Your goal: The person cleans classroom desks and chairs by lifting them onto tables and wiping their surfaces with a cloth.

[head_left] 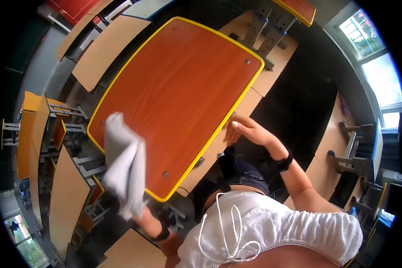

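Note:
A wood-brown tabletop (pixel 183 98) with a yellow rim lies in front of me, with round metal fastenings near its corners. A light grey cloth (pixel 127 165) hangs over its near left corner. My left hand (pixel 138 217) holds the cloth, which hides the fingers; only the wrist and a dark band show. Beside the near right edge is my right hand (pixel 246 129), empty, with its fingers loosely bent and apart. Whether its fingertips touch the rim I cannot tell.
Pale wooden desks (pixel 109 49) with metal legs stand to the left. Behind the far right corner is an upright metal desk frame (pixel 265 33). Another desk with a grey frame (pixel 353 147) stands at the right, below the windows (pixel 382 80).

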{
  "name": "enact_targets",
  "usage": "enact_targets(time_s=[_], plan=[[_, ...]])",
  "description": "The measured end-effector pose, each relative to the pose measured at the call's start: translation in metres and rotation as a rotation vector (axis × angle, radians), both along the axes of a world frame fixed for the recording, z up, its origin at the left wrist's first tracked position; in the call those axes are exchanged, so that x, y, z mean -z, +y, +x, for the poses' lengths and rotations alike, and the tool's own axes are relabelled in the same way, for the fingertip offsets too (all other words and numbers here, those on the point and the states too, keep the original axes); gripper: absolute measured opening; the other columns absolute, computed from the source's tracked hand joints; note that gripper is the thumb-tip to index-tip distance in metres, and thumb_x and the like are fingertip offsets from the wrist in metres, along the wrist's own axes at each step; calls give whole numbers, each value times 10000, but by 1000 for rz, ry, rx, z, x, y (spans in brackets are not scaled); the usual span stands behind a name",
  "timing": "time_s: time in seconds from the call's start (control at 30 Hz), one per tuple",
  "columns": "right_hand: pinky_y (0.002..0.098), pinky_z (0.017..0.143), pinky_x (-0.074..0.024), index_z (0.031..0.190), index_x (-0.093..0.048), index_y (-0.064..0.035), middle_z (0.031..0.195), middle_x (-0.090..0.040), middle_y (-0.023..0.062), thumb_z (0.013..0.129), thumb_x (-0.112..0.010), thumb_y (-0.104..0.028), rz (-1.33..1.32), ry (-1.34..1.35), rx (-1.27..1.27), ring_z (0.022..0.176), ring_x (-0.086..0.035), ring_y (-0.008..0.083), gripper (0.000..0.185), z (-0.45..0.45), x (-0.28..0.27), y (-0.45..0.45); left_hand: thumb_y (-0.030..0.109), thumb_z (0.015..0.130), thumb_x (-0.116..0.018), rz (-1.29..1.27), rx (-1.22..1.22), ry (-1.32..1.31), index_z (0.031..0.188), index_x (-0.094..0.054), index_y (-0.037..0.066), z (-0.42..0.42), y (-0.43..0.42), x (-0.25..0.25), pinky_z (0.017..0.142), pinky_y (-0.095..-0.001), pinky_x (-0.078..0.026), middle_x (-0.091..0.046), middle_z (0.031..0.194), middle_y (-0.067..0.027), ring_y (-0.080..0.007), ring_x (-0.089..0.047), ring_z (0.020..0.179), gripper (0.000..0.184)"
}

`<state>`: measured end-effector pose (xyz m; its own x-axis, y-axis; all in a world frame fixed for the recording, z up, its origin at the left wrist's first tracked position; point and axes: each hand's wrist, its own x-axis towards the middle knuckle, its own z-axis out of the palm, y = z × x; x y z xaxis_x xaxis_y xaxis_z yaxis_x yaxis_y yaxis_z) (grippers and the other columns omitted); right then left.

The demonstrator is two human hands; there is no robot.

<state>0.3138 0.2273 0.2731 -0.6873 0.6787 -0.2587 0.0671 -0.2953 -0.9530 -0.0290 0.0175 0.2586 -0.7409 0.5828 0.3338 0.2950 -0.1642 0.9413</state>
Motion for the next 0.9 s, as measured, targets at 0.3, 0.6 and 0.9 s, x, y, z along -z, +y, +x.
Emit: enact_targets(time_s=[0.3, 0.6, 0.9], plan=[[392, 746, -481, 1052, -544, 0, 1017, -589, 145, 836, -543, -508, -531, -410, 592, 949, -572, 264, 552, 163, 275, 117, 366, 915, -450, -158, -315, -571, 1179, -480, 22, 36, -57, 144, 868, -311, -389, -500, 1155, -78, -161, -458, 1056, 434], [283, 586, -461, 739, -535, -121, 598, -475, 2, 793, -651, -446, -683, -10, 792, 590, -506, 157, 349, 165, 317, 114, 503, 903, -392, -598, -177, -785, 1295, -372, -7, 70, -93, 273, 966, -328, -330, -445, 1278, -109, -221, -424, 1162, 644], [266, 520, -403, 707, -500, -130, 594, -428, -8, 816, -637, -420, -834, -30, 850, 561, -449, 132, 340, 164, 317, 110, 546, 882, -384, -518, -287, -922, 1330, -356, 58, 44, -104, 314, 1001, -357, -322, -389, 1369, -76, -230, -377, 1243, 663]])
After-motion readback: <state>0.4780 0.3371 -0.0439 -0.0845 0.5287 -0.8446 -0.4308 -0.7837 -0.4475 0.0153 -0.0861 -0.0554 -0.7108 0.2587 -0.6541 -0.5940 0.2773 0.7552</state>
